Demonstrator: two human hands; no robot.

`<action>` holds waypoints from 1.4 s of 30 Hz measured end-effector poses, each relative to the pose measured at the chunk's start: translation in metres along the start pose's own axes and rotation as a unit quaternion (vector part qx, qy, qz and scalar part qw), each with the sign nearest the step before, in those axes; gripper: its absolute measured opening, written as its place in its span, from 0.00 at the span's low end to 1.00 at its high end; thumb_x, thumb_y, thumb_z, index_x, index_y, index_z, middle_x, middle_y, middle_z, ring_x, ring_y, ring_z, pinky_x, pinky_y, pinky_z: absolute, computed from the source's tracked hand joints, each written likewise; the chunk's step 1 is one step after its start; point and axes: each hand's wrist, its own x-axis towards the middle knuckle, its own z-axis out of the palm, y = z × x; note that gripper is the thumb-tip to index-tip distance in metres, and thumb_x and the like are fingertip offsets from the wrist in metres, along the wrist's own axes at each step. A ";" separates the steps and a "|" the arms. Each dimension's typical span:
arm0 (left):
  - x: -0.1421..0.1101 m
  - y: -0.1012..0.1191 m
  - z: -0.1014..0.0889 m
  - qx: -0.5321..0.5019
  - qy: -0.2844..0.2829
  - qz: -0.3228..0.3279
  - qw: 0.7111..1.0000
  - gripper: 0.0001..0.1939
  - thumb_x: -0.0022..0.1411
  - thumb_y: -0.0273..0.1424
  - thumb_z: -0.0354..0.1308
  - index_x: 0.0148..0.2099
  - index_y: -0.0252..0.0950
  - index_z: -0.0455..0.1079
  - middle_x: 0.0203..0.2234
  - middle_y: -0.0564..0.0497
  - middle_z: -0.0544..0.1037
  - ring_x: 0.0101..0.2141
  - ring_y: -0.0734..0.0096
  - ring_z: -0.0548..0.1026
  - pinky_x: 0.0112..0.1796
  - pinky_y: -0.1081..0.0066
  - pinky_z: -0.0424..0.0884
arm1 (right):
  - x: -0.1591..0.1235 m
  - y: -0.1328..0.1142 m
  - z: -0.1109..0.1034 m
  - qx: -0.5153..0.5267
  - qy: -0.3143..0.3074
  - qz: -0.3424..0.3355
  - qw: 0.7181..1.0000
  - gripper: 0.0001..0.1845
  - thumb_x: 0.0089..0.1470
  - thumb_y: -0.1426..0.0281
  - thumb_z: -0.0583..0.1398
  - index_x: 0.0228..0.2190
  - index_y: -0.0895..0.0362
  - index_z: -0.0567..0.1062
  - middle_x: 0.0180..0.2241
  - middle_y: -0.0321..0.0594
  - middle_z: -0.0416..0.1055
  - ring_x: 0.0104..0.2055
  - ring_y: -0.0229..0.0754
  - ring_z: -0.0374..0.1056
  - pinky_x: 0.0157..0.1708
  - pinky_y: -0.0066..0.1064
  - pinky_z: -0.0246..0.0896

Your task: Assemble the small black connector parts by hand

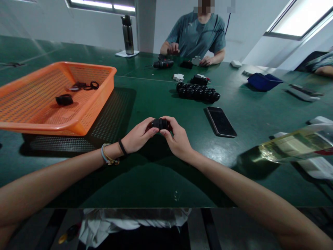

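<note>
A small black cylindrical part (159,124) with a ridged middle is held between my two hands above the green table. My left hand (139,134) pinches its left end with thumb and fingers. On its right end, the fingers and thumb of my right hand (178,136) are closed. Fingers cover both ends, so its exact kind is not clear. Beyond my hands, several round black parts (197,92) stand together in rows. To the left is an orange basket (85,119) with a few black pieces (64,99) inside.
A phone (221,121) lies to the right of my hands, with a bottle of yellowish liquid (299,143) farther right. Across the table (156,187) sits a person (199,34) near a power drill (163,63). A blue bin (264,82) and a dark drink bottle (127,36) stand farther back.
</note>
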 end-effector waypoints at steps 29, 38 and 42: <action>0.012 -0.018 0.002 0.204 0.034 -0.037 0.978 0.11 0.52 0.35 0.52 0.37 0.34 0.61 0.28 0.50 0.67 0.28 0.69 0.67 0.29 0.70 0.63 | 0.007 0.012 0.000 -0.089 -0.013 -0.018 0.996 0.18 0.47 0.75 0.53 0.43 0.56 0.64 0.40 0.44 0.64 0.44 0.43 0.59 0.40 0.39 0.60; 0.010 -0.020 0.003 0.236 0.060 -0.036 0.969 0.26 0.49 0.40 0.55 0.47 0.31 0.55 0.36 0.45 0.64 0.33 0.65 0.68 0.31 0.67 0.67 | 0.010 0.013 -0.005 -0.228 -0.048 -0.134 0.963 0.16 0.50 0.74 0.50 0.40 0.55 0.70 0.40 0.43 0.67 0.43 0.45 0.58 0.41 0.40 0.59; 0.009 -0.021 0.005 0.244 0.054 -0.008 0.968 0.22 0.52 0.38 0.53 0.47 0.32 0.56 0.38 0.45 0.63 0.36 0.65 0.67 0.35 0.65 0.67 | 0.017 0.026 -0.009 -0.299 -0.023 -0.090 0.950 0.19 0.49 0.74 0.50 0.44 0.56 0.68 0.43 0.44 0.66 0.46 0.48 0.56 0.42 0.43 0.57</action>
